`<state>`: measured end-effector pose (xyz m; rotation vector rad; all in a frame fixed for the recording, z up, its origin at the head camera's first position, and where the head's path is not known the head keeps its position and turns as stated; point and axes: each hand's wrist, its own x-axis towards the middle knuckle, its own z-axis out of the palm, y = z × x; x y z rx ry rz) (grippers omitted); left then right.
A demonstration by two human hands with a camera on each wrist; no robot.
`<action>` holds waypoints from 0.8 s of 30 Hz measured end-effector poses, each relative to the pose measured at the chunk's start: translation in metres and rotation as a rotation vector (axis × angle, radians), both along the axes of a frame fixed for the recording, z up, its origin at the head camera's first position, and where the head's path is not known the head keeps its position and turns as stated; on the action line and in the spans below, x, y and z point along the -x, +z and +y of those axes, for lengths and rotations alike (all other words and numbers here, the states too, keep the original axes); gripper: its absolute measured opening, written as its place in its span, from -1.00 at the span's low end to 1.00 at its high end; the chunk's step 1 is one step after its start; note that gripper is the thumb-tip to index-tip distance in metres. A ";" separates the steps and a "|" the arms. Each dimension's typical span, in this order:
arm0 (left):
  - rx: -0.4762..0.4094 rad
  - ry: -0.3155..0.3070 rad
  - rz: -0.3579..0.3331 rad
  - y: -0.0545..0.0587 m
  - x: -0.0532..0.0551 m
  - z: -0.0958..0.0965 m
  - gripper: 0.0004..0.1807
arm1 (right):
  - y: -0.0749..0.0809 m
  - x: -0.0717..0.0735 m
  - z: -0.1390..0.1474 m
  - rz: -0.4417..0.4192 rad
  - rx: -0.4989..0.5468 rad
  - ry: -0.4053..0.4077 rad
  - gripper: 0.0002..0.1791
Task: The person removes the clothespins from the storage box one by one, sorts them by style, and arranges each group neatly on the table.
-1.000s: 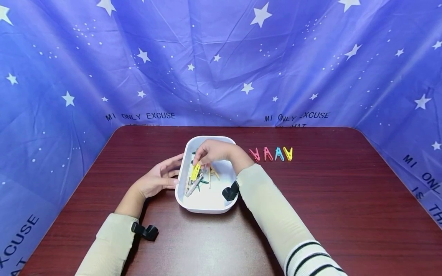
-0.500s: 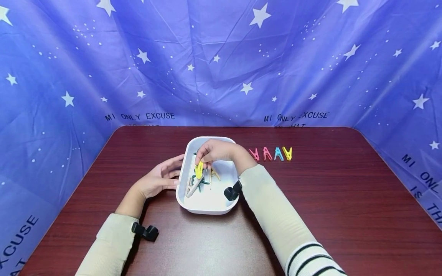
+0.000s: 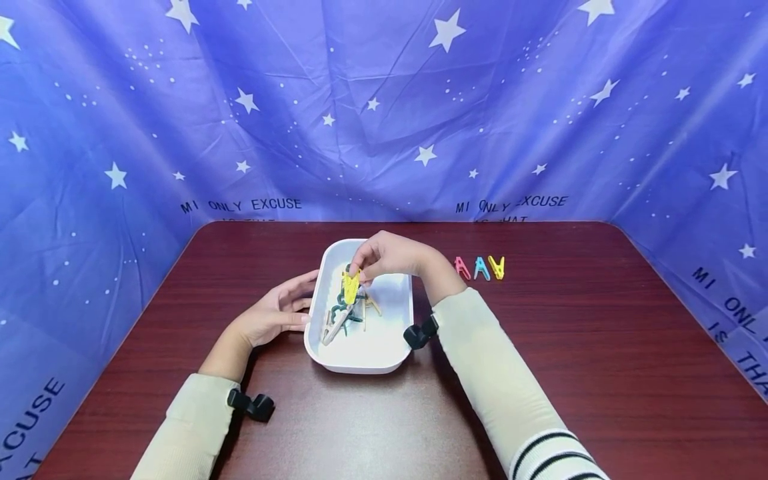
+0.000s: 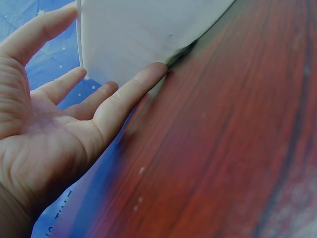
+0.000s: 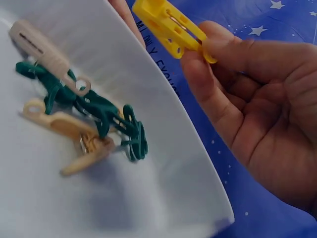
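Thumb and fingers of my right hand (image 3: 393,255) pinch a yellow clothespin (image 5: 171,27) by one end. In the head view it hangs over the left part of a white tray (image 3: 384,343). Inside the tray lie several clothespins: green ones (image 5: 96,106), a beige one (image 5: 49,52) and a tan one (image 5: 69,126), bunched together. My left hand (image 3: 273,312) is at the tray's left side, fingers spread and extended. In the left wrist view its fingertips (image 4: 156,72) meet the tray's outer wall.
On the table (image 3: 570,333), right of the tray, stands a row of clothespins: pink (image 3: 461,267), blue (image 3: 482,269) and yellow (image 3: 497,267). My right forearm covers the row's left end. A blue star-patterned cloth (image 3: 384,133) hangs behind the table.
My right hand has lifted a little and shifted right with the yellow clothespin, uncovering more green clothespins. Its wrist now hides the leftmost pink clothespin. My left hand has stayed put.
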<state>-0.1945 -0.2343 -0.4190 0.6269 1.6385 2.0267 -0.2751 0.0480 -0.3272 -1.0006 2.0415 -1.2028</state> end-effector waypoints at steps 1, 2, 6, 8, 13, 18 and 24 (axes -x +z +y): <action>0.000 0.004 -0.004 0.000 0.000 0.000 -0.04 | -0.001 -0.001 0.003 0.020 0.004 -0.008 -0.88; 0.001 0.006 -0.003 0.001 0.000 0.001 -0.04 | -0.001 -0.001 0.005 0.036 0.009 -0.018 -0.90; 0.006 0.008 0.001 0.001 -0.001 0.002 -0.04 | -0.005 -0.005 0.015 0.074 0.039 -0.051 -0.94; 0.007 0.010 0.000 0.000 -0.001 0.002 -0.04 | -0.006 -0.008 0.019 0.083 0.053 -0.066 -0.95; 0.003 0.014 0.006 -0.001 0.000 0.001 -0.04 | -0.008 -0.013 0.032 0.118 0.091 -0.088 -0.93; -0.003 0.010 0.003 -0.001 -0.001 0.001 -0.04 | -0.013 -0.017 0.044 0.117 0.153 -0.113 -0.94; -0.004 0.006 -0.002 -0.001 -0.001 0.001 -0.04 | -0.018 -0.021 0.058 0.089 0.189 -0.165 -0.91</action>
